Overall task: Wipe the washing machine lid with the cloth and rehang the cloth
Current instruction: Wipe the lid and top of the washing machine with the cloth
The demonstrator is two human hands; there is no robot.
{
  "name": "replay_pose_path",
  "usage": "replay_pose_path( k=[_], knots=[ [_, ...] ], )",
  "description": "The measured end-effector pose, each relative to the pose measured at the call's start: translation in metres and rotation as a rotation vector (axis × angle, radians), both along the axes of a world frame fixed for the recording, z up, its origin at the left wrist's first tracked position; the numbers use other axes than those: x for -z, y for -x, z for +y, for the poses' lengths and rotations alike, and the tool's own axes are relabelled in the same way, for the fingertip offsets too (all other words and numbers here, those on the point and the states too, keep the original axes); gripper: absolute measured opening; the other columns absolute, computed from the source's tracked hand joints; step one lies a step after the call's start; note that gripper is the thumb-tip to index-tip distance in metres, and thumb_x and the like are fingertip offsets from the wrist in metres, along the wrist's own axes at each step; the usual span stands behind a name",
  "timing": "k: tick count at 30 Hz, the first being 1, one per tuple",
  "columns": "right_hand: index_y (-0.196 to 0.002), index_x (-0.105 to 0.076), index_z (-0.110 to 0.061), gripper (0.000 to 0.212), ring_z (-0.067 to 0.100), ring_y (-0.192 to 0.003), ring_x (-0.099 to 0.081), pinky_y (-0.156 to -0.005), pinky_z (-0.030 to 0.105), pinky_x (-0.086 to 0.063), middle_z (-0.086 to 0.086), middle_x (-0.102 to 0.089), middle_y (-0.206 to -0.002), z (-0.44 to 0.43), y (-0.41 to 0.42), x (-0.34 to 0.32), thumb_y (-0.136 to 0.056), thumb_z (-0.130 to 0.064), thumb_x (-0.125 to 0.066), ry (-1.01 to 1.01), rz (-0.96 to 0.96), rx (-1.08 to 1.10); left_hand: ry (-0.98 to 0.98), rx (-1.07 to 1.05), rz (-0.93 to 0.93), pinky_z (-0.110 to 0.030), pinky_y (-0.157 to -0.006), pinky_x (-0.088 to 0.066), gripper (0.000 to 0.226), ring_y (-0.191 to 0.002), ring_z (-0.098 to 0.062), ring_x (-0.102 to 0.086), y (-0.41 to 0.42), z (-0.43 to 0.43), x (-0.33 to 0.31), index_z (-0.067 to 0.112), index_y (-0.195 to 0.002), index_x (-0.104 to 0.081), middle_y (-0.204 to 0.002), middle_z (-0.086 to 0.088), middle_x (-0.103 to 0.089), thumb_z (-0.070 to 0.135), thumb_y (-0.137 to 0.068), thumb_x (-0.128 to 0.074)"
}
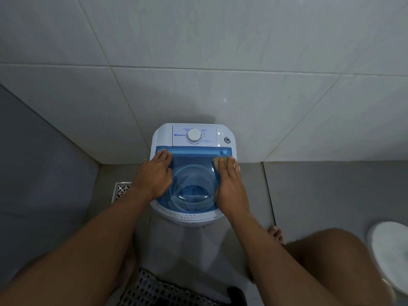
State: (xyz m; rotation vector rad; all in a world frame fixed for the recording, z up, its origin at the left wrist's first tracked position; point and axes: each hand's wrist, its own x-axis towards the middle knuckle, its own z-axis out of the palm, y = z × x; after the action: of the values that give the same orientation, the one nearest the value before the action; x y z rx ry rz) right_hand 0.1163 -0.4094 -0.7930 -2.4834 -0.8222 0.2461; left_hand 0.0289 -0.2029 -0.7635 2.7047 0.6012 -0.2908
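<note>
A small white washing machine (162,134) stands against the tiled wall, with a see-through blue lid (194,164) closed over its drum. My left hand (154,175) lies flat on the lid's left edge, fingers together, holding nothing. My right hand (230,184) presses a tan cloth (218,164) flat against the lid's far right corner; most of the cloth is hidden under my fingers. A white dial (194,135) sits on the control panel behind the lid.
A metal floor drain (121,191) lies left of the machine. A white round object (390,252) sits on the floor at the right edge. My bare foot (275,234) and knee are close to the machine's right side. A patterned mat (154,290) lies below.
</note>
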Motion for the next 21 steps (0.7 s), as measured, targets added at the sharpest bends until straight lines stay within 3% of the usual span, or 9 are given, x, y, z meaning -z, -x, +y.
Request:
replay_pose_path(
  k=[8,12,16,21],
  knots=[
    [-0.154,-0.014,-0.016,0.069,0.025,-0.149,0.004,-0.121,0.045,-0.014,0.008,-0.004,-0.163,-0.006,0.021,0.009,-0.095,-0.002,-0.046,-0.075,0.056,0.175,0.0,0.005,0.012,-0.052,-0.115,-0.022,0.055,-0.146,-0.022,-0.014,0.0,0.001,-0.001,0.008,-0.149,-0.02,-0.159,-0.01,-0.015,0.017,-0.096,-0.033],
    [-0.154,-0.009,-0.019,0.065,0.024,-0.148,0.01,-0.121,0.045,-0.011,0.005,0.0,-0.163,-0.01,0.034,0.014,-0.101,-0.017,-0.045,-0.026,0.023,0.159,0.0,-0.002,0.015,-0.051,-0.116,-0.021,0.056,-0.146,-0.022,-0.013,-0.001,0.001,-0.001,0.007,-0.149,-0.018,-0.159,-0.009,-0.013,0.016,-0.096,-0.032],
    [-0.154,-0.013,-0.012,0.065,0.028,-0.149,0.005,-0.121,0.046,-0.007,0.011,-0.006,-0.162,-0.01,0.049,0.021,-0.098,-0.007,-0.046,-0.028,-0.028,0.124,0.001,-0.006,0.005,-0.051,-0.115,-0.024,0.056,-0.146,-0.023,-0.013,-0.001,0.0,0.002,0.006,-0.149,-0.02,-0.158,-0.011,-0.016,0.016,-0.095,-0.033],
    [-0.152,-0.018,-0.008,0.058,0.031,-0.148,-0.004,-0.119,0.042,0.0,0.013,-0.011,-0.159,-0.009,0.07,0.025,-0.094,-0.014,-0.023,-0.046,-0.07,0.071,-0.002,-0.018,-0.003,-0.053,-0.114,-0.024,0.056,-0.146,-0.022,-0.013,-0.001,0.0,0.002,0.007,-0.149,-0.02,-0.158,-0.009,-0.016,0.016,-0.095,-0.033]
  ],
)
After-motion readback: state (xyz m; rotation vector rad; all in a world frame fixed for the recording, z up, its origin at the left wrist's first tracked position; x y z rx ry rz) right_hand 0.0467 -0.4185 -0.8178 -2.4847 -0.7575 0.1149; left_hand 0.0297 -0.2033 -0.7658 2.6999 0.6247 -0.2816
